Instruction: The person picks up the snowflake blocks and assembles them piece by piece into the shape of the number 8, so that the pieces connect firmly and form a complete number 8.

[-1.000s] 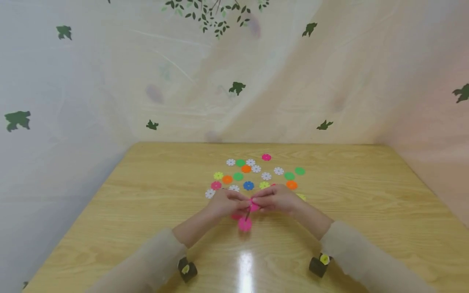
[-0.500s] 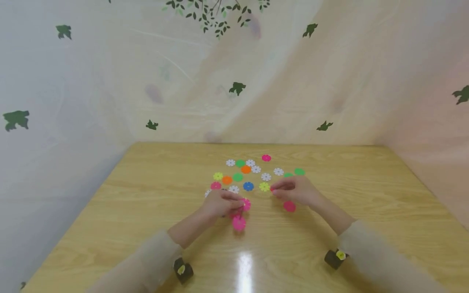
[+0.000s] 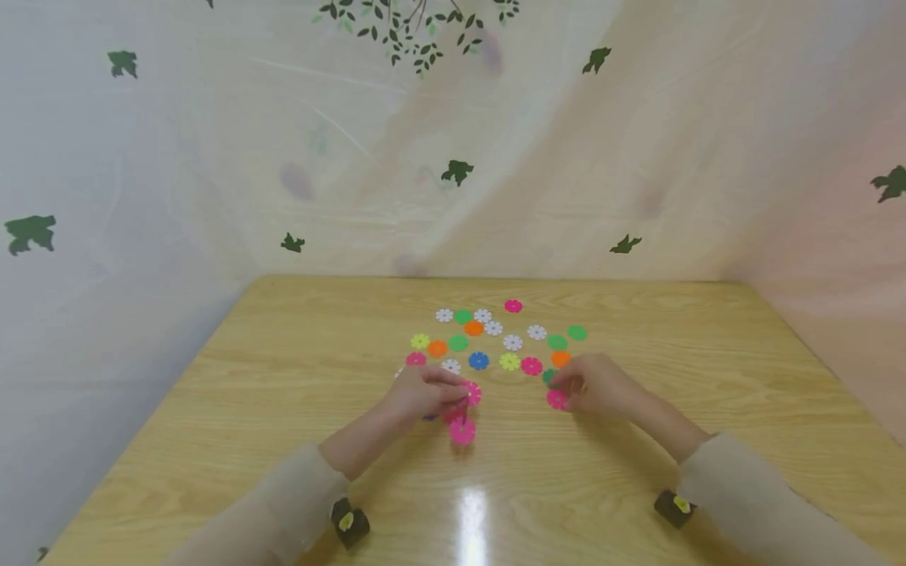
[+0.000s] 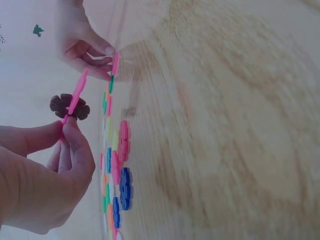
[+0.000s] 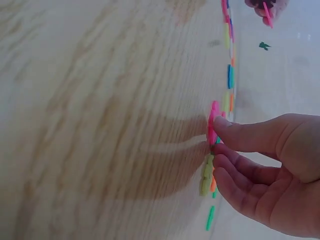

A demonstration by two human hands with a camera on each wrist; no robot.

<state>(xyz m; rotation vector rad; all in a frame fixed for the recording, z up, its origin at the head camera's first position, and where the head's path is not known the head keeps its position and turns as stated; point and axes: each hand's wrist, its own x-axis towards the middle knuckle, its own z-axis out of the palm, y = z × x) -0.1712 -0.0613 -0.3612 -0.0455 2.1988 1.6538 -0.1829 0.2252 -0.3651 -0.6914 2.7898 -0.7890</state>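
My left hand (image 3: 425, 395) pinches the edge of a pink flower-shaped disc (image 3: 473, 393) between thumb and fingers. A dark brown disc (image 4: 60, 106) and a second pink disc (image 3: 462, 431) are joined to it, held above the table. Over on the right, my right hand (image 3: 602, 385) is low at a loose pink disc (image 3: 557, 399), which lies on the table. In the right wrist view its thumb (image 5: 225, 127) meets that disc's edge, while the fingers are loosely bent beside it. A green disc (image 3: 550, 377) is partly hidden by these fingers.
Several flower discs lie spread beyond the hands, among them a blue disc (image 3: 479, 361), a yellow disc (image 3: 510, 362) and an orange disc (image 3: 437, 348). The wooden table (image 3: 283, 456) ends at a hanging cloth (image 3: 368, 196) with leaf prints.
The hands were together at the pink discs one second ago. My right hand has since parted and moved right to the loose pink disc; my left hand, with the joined discs, has shifted slightly left.
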